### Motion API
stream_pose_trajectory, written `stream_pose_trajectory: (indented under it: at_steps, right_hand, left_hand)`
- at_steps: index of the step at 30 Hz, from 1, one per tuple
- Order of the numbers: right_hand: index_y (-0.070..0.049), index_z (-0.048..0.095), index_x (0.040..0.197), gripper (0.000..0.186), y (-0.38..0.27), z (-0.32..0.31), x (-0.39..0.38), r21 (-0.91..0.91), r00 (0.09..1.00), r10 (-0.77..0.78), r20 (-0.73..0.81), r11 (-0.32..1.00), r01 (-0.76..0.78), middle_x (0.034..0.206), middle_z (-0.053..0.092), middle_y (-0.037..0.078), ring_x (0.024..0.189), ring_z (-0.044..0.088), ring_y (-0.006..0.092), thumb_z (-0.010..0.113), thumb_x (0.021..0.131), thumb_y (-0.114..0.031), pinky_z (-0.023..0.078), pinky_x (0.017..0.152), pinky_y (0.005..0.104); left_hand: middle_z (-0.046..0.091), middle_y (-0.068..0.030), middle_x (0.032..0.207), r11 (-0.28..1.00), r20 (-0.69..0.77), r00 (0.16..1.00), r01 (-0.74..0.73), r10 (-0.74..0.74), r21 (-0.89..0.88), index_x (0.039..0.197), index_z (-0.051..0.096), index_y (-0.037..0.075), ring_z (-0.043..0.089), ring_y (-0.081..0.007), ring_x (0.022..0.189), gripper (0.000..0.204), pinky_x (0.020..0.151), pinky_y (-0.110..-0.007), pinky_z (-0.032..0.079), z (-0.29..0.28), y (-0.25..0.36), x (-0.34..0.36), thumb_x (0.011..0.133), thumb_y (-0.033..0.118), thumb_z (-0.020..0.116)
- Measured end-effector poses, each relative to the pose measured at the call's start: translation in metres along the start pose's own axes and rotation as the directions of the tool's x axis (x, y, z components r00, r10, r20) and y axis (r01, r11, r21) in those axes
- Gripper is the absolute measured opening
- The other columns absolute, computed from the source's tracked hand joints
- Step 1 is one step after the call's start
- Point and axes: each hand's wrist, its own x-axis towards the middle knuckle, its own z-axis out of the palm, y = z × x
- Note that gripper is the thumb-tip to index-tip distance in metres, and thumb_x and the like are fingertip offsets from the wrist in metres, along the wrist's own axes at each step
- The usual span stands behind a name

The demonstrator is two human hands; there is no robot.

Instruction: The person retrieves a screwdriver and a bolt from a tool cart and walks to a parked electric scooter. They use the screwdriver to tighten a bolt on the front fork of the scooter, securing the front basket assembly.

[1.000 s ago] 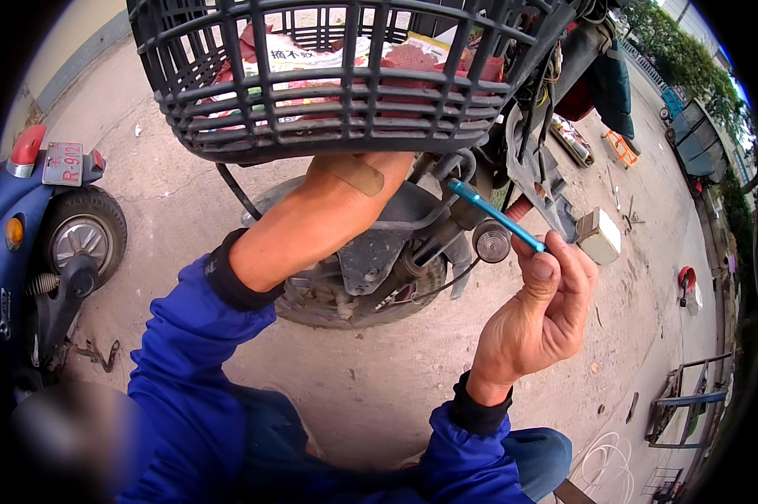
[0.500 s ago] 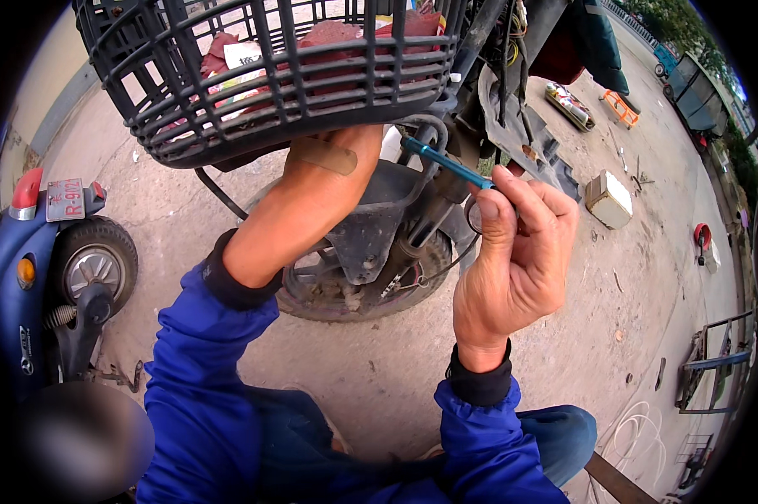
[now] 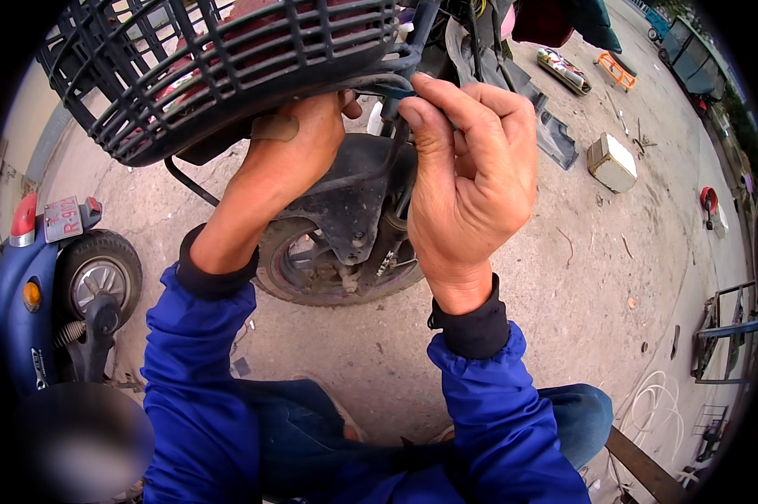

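Observation:
My left hand [image 3: 307, 134], with a tan adhesive bandage [image 3: 275, 128] near the wrist, reaches under the black basket [image 3: 253, 71] on the front of a two-wheeler. Its visible fingertips are curled; most of the fingers, and whatever they grip, are hidden. To its right, my right hand [image 3: 475, 168] pinches a slim teal rod-like tool [image 3: 393, 91] between thumb and forefinger. Only a short stretch of the tool shows, close to a dark frame tube under the basket's edge. Below both hands are the black front fender [image 3: 349, 218] and the front wheel [image 3: 291, 286].
A blue scooter [image 3: 26, 311] stands at the left. On the ground to the right are a pale block [image 3: 611, 162], an orange frame [image 3: 616, 71], a metal frame [image 3: 727, 334] and a coil of white cord [image 3: 654, 407]. Red material lies inside the basket.
My right hand has moved left and up, carrying the teal tool in under the basket's edge. The left hand has shifted slightly left, its fingertips now showing. The view has turned a little.

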Motion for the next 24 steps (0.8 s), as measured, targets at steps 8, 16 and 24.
stream_pose_trajectory:
  at_steps: [8, 16, 24]
  right_hand:
    - [-0.005, 0.078, 0.102, 0.027, 0.0039, 0.0021, 0.0005, -0.070, 0.999, -0.052, 0.002, 0.996, 0.052, 0.091, 0.063, 0.007, 0.075, 0.062, 0.0185, 0.088, 0.077, 0.000, 0.051, 0.064, 0.0292]
    - [-0.006, 0.080, 0.102, 0.027, -0.0014, 0.0077, -0.0031, -0.086, 0.999, -0.037, -0.031, 0.996, 0.034, 0.091, 0.064, 0.006, 0.073, 0.062, 0.0160, 0.089, 0.077, -0.003, 0.051, 0.062, 0.0278]
    - [-0.006, 0.081, 0.102, 0.027, 0.0011, 0.0068, -0.0042, -0.066, 0.997, -0.051, -0.053, 0.997, 0.048, 0.090, 0.065, 0.006, 0.073, 0.062, 0.0169, 0.089, 0.077, -0.002, 0.052, 0.063, 0.0285]
  left_hand:
    - [0.068, -0.0244, 0.093, 0.999, 0.012, 1.000, -0.003, 0.002, 0.054, 0.106, 0.066, 0.000, 0.067, -0.0439, 0.089, 0.022, 0.078, -0.050, 0.051, -0.0026, 0.0006, -0.0021, 0.107, 0.015, 0.050]
    - [0.076, -0.0120, 0.095, 0.997, 0.022, 1.000, -0.024, 0.022, 0.068, 0.109, 0.069, 0.002, 0.074, -0.0320, 0.093, 0.019, 0.080, -0.046, 0.056, -0.0036, -0.0004, -0.0004, 0.099, 0.005, 0.053]
    - [0.075, -0.0124, 0.093, 0.992, -0.046, 0.994, -0.099, 0.102, 0.073, 0.106, 0.069, 0.003, 0.074, -0.0334, 0.090, 0.018, 0.077, -0.048, 0.055, -0.0016, -0.0019, -0.0001, 0.097, 0.002, 0.054]
